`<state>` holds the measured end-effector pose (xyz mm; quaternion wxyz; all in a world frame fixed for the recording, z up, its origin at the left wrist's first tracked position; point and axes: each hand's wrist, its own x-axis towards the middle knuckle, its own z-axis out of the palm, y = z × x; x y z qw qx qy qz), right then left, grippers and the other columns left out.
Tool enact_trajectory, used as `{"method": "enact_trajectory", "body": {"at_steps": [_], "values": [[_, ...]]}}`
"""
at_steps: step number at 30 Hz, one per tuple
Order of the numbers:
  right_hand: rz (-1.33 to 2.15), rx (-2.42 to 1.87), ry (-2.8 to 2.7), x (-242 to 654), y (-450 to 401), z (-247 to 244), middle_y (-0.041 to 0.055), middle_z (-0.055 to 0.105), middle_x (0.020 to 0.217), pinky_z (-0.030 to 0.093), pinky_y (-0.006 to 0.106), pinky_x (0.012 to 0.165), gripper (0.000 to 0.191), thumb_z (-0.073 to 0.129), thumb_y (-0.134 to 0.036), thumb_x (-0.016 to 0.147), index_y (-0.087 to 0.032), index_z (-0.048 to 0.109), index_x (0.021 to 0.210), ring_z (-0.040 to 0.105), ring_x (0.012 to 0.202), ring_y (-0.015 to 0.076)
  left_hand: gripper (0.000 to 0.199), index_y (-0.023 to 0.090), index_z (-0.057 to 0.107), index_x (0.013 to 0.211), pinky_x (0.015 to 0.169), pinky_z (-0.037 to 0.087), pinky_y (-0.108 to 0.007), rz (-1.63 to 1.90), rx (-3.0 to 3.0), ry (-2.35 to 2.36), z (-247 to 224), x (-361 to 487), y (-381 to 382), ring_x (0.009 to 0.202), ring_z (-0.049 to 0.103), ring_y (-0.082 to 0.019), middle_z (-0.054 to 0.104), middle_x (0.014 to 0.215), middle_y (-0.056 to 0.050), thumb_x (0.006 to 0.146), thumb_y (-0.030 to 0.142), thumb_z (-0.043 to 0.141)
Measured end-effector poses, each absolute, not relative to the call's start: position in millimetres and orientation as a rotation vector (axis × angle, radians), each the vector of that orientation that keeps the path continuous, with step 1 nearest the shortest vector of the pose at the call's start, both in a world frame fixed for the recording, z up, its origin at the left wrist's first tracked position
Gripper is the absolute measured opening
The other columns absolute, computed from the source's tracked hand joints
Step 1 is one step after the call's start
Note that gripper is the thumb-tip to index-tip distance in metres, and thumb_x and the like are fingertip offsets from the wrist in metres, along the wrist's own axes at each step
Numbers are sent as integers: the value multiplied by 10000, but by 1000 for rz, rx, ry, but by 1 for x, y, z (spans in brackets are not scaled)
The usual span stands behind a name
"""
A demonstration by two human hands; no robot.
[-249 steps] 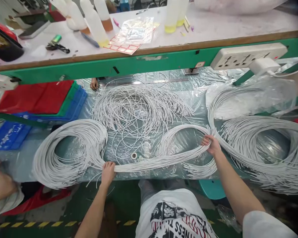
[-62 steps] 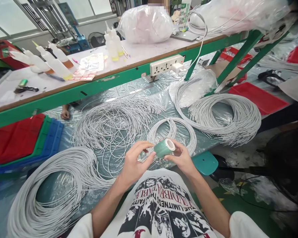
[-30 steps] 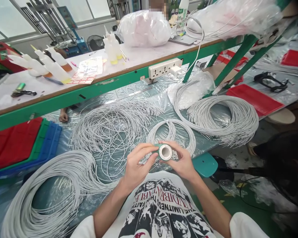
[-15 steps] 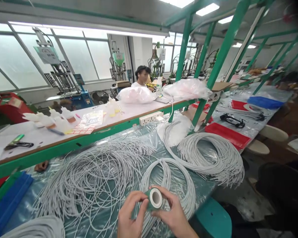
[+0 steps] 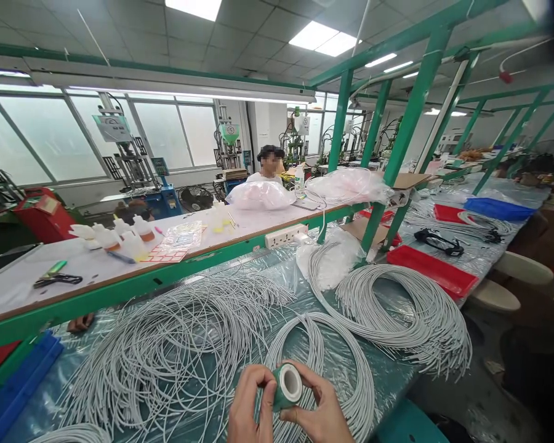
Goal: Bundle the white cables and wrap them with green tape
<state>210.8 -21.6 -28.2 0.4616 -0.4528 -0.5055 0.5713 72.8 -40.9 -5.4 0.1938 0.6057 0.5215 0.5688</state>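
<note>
A roll of green tape with a pale hollow core faces me near the bottom middle of the head view. My left hand pinches its left side between thumb and fingers. On the other side, my right hand grips the same roll, fingers over the top right and thumb underneath. Beneath and behind both hands lies a looped bundle of grey cables. Leftward spreads a large loose heap of grey cables. Further right rests a thick coil of grey cables.
A raised white shelf with a green edge runs behind, carrying squeeze bottles and plastic bags. A power strip is fixed to that edge. Red trays lie right; a blue bin stands left. Another person sits beyond the shelf.
The view has tilted up, showing more ceiling. Both hands still hold the tape roll, which has turned slightly so more of its green outside shows.
</note>
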Motion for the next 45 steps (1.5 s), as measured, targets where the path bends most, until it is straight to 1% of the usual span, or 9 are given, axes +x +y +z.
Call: {"method": "enact_trajectory", "body": {"at_steps": [3, 7, 15, 17, 21, 23, 31, 39, 45], "values": [[1392, -1137, -1231, 210, -23, -29, 121, 660, 1177, 379, 484, 1068, 643, 870, -249, 503, -176, 705, 1120, 557, 1173, 351, 227, 212, 546, 762, 670, 447, -269, 1591, 1700, 1457, -8, 73, -42, 721, 550, -169, 562, 756, -27, 933, 312, 437], [1369, -1136, -1217, 208, -25, -30, 119, 669, 1161, 410, 475, 1046, 631, 866, -216, 503, -176, 711, 1113, 574, 1154, 347, 221, 210, 544, 769, 675, 444, -267, 1601, 1706, 1484, -9, 74, -43, 741, 550, -169, 558, 768, -28, 936, 305, 434], [1387, -1169, -1193, 208, -28, -30, 113, 651, 1200, 399, 443, 1063, 639, 845, -176, 522, -166, 696, 1144, 550, 1189, 334, 250, 202, 541, 761, 653, 413, -253, 1568, 1632, 1535, -10, 77, -48, 699, 519, -154, 536, 741, -16, 946, 326, 428], [1371, -1152, -1208, 208, -29, -28, 111, 656, 1192, 391, 437, 1070, 637, 843, -168, 524, -166, 695, 1143, 552, 1186, 327, 252, 201, 558, 766, 691, 425, -265, 1585, 1603, 1530, -9, 77, -48, 748, 542, -166, 557, 774, -26, 939, 343, 444], [1345, -1113, -1199, 206, -29, -27, 107, 673, 1157, 409, 425, 1053, 645, 858, -180, 509, -163, 697, 1133, 577, 1150, 319, 223, 213, 636, 869, 847, 435, -309, 1647, 1564, 1538, -8, 77, -48, 954, 574, -206, 615, 948, -61, 926, 353, 472], [1337, -1120, -1178, 205, -29, -27, 104, 676, 1152, 417, 420, 1045, 653, 862, -176, 498, -166, 698, 1130, 582, 1141, 317, 220, 220, 653, 908, 879, 427, -316, 1649, 1561, 1527, -8, 77, -47, 989, 569, -210, 621, 980, -64, 927, 343, 471], [1345, -1127, -1138, 206, -28, -33, 110, 675, 1155, 411, 425, 1046, 664, 860, -180, 486, -161, 697, 1130, 582, 1142, 322, 183, 207, 601, 813, 798, 410, -282, 1636, 1581, 1456, -12, 77, -45, 861, 555, -174, 581, 861, -32, 921, 311, 495], [1372, -1145, -1113, 205, -28, -46, 126, 664, 1169, 385, 447, 1063, 683, 855, -190, 479, -148, 686, 1139, 566, 1158, 335, 200, 200, 568, 811, 767, 412, -288, 1677, 1604, 1483, -21, 80, -43, 839, 544, -181, 557, 841, -40, 932, 314, 457], [1391, -1133, -1133, 207, -28, -47, 110, 653, 1194, 411, 427, 1047, 688, 834, -163, 504, -157, 670, 1172, 562, 1168, 323, 208, 204, 551, 799, 745, 410, -283, 1686, 1626, 1530, -23, 83, -41, 806, 542, -179, 551, 828, -33, 929, 335, 455]]}}
